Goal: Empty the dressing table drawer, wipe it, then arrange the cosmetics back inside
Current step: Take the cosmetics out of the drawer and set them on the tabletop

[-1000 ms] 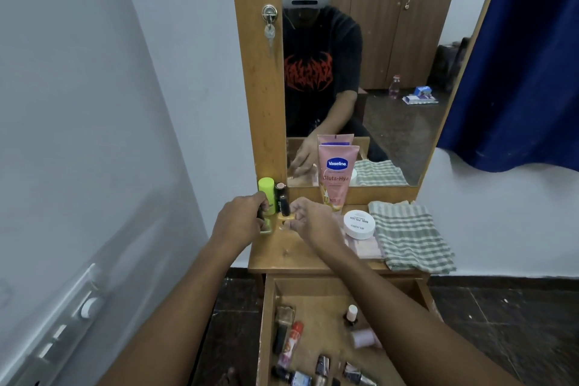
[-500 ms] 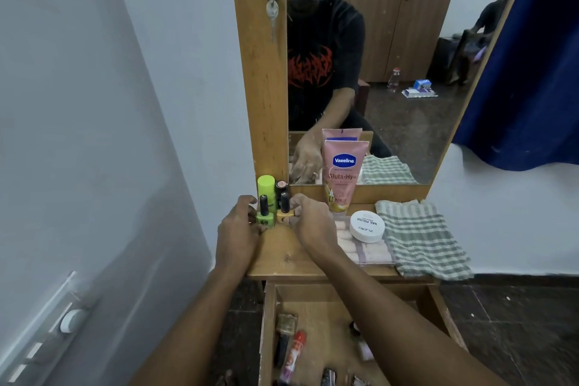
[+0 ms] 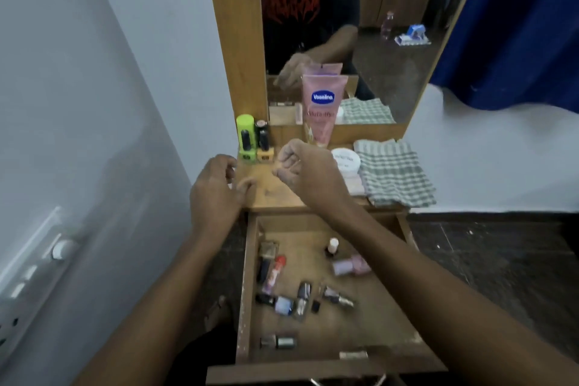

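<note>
**Still half full: drawer open, both hands empty above the table**

Down at the bottom of the view the drawer (image 3: 247, 285) stands pulled out, and cosmetics lie scattered on its wooden floor: a red-capped tube (image 3: 274, 273) near the left wall, a pale pink bottle (image 3: 351, 266) on its side toward the right, a small white-capped bottle (image 3: 332, 247) upright behind it, and several dark and silvery nail polish bottles (image 3: 291, 302) in the middle, blurred. One more small bottle (image 3: 278, 342) lies alone near the front.

Above the drawer, the left hand (image 3: 216, 194) hovers at the table's front left corner, fingers loosely curled and holding nothing. The right hand (image 3: 308, 175) hangs over the table top (image 3: 269, 194), fingers half bent, also empty.

At the back left of the table a green bottle (image 3: 245, 141) and a yellow bottle (image 3: 264, 144) stand side by side against the mirror frame. A pink lotion tube (image 3: 322, 110) leans on the mirror (image 3: 391, 72). A white round jar (image 3: 346, 161) sits just beside a folded checked cloth (image 3: 394, 172) on the right.
</note>
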